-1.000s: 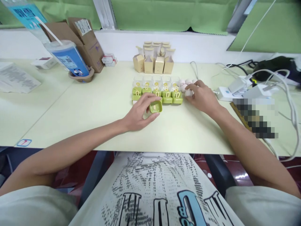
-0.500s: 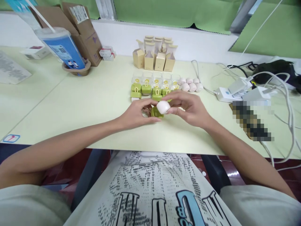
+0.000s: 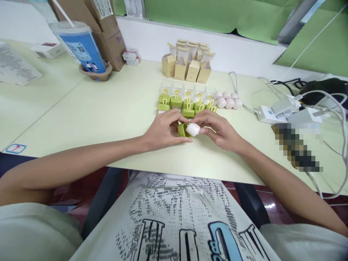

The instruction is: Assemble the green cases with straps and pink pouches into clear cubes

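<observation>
My left hand [image 3: 169, 129] is closed around a small green cover [image 3: 182, 129], its open mouth turned to the right. The fingers of my right hand [image 3: 219, 129] pinch a glossy white rounded case [image 3: 193, 129], which looks like an earbud case. One end of it sits at the mouth of the cover; how deep it reaches inside, I cannot tell. Just beyond my hands, several green covers with pale loops [image 3: 176, 100] lie in rows. Behind these stand clear plastic cups or boxes [image 3: 178, 87] with yellow marks. Several pale pink-white rounded cases [image 3: 230, 103] are grouped to their right.
Small opened cardboard boxes [image 3: 180, 69] stand at the back near the wall. On the left are a blue drink cup [image 3: 84, 54], a brown carton [image 3: 114, 49] and small white boxes [image 3: 132, 57]. Power adapters [image 3: 282, 108] and white cables lie on the right.
My right hand has brought the white case down to the mouth of the green cover, which now faces more to the right. The whole view has shifted slightly.
</observation>
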`<state>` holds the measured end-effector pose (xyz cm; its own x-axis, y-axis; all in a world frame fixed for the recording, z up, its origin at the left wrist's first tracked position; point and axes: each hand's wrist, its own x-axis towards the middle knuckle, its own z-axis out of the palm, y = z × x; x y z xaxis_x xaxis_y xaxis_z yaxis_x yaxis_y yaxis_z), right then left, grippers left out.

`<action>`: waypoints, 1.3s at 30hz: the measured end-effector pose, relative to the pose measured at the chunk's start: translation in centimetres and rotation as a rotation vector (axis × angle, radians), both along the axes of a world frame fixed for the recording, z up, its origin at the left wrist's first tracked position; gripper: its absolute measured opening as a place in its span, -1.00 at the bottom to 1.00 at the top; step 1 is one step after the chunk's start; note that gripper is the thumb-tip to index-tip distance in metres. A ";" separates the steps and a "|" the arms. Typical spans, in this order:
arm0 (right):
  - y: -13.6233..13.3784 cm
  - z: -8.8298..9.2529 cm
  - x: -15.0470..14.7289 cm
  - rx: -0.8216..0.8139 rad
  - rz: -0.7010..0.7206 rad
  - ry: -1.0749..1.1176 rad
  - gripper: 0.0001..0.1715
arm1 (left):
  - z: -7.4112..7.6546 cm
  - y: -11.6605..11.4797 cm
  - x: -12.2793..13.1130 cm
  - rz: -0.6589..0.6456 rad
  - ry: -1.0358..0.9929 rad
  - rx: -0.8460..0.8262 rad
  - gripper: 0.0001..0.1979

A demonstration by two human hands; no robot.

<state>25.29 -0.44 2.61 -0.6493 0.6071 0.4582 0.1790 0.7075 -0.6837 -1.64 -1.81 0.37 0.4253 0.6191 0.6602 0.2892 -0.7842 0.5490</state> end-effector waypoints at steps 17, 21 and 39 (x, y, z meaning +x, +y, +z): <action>-0.5 -0.5 -0.7 0.023 -0.045 0.048 -0.67 | -0.2 0.2 0.0 0.037 0.011 0.117 -0.44; -0.4 -0.4 -0.6 0.038 -0.040 0.021 -0.69 | -0.3 0.3 0.0 0.041 0.034 0.119 -0.44; -0.9 -0.9 -1.4 -0.131 -0.063 0.120 -0.48 | -0.7 0.8 -0.2 0.096 -0.017 0.252 -0.37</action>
